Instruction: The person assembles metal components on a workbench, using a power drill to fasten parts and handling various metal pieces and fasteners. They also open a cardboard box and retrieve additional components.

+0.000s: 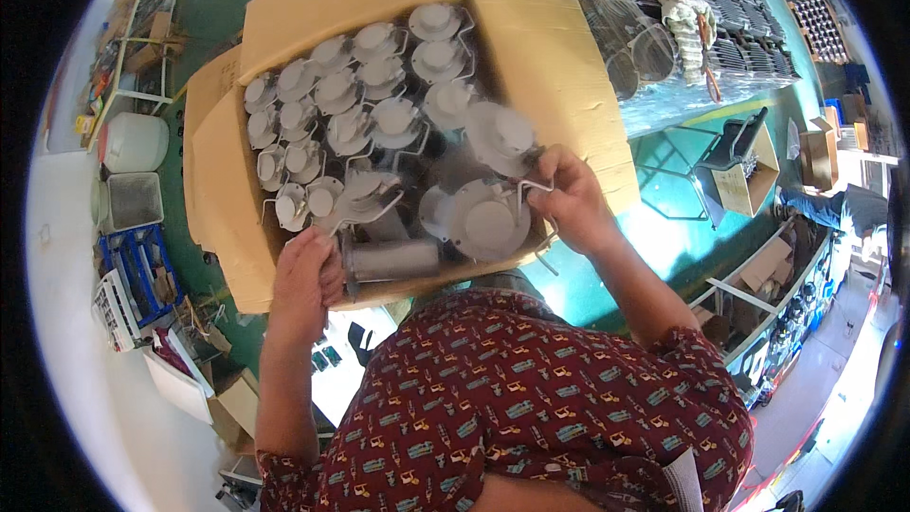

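Observation:
A large open cardboard box (559, 66) in front of me is filled with several grey round metal fittings (379, 85), each with a wire clip. My left hand (305, 280) grips a grey cylindrical part (393, 259) at the box's near edge. My right hand (569, 194) holds the wire clip of a round grey fitting (488, 220) at the box's near right; another fitting (502, 133) above it looks blurred. My patterned dark red shirt fills the bottom of the view.
A table with rows of dark metal parts (720, 19) and a pair of gloves (684, 19) stands at the upper right. Blue crates (137, 265), a white container (133, 142) and small cardboard boxes (744, 180) lie on the green floor.

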`<state>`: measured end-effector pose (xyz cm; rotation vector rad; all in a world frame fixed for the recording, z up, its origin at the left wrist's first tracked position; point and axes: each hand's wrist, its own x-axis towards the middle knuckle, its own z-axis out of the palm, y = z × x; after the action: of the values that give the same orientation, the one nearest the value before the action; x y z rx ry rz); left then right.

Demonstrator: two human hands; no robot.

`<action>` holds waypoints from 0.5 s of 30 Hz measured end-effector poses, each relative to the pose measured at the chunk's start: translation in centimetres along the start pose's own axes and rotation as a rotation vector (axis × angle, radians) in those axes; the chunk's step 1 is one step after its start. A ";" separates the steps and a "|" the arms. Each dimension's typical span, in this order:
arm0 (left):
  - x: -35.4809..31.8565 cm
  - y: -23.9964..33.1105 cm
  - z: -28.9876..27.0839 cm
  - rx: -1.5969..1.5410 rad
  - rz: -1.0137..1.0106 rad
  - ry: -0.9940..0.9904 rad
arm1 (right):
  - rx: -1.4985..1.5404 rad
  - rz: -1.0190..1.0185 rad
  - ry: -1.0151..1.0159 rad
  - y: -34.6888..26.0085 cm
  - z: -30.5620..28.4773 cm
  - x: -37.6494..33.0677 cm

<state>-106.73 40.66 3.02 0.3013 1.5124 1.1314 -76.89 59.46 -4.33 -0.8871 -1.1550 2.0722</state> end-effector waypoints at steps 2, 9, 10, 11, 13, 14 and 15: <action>-1.4 1.1 -0.2 -0.011 0.051 0.042 | 0.154 0.090 -0.121 0.8 -0.2 0.7; -7.0 0.2 -2.9 -0.012 0.231 0.246 | 0.344 0.290 -0.137 7.7 -1.7 2.6; -8.1 -0.2 -3.2 -0.030 0.245 0.274 | 0.351 0.306 -0.135 8.3 -1.8 2.6; -8.9 -0.7 -3.6 -0.052 0.267 0.299 | 0.351 0.316 -0.136 8.7 -2.0 2.8; -10.3 -2.1 -4.6 -0.115 0.266 0.363 | 0.365 0.345 -0.171 9.6 -2.3 2.9; -11.0 -2.9 -5.0 -0.148 0.263 0.379 | 0.394 0.352 -0.169 9.4 -2.0 2.9; -11.6 -3.7 -5.3 -0.181 0.260 0.395 | 0.424 0.358 -0.166 9.2 -1.7 2.8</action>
<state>-106.38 27.90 6.65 0.1570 1.7308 1.5949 -78.90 58.32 -13.85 -0.7622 -0.6182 2.5925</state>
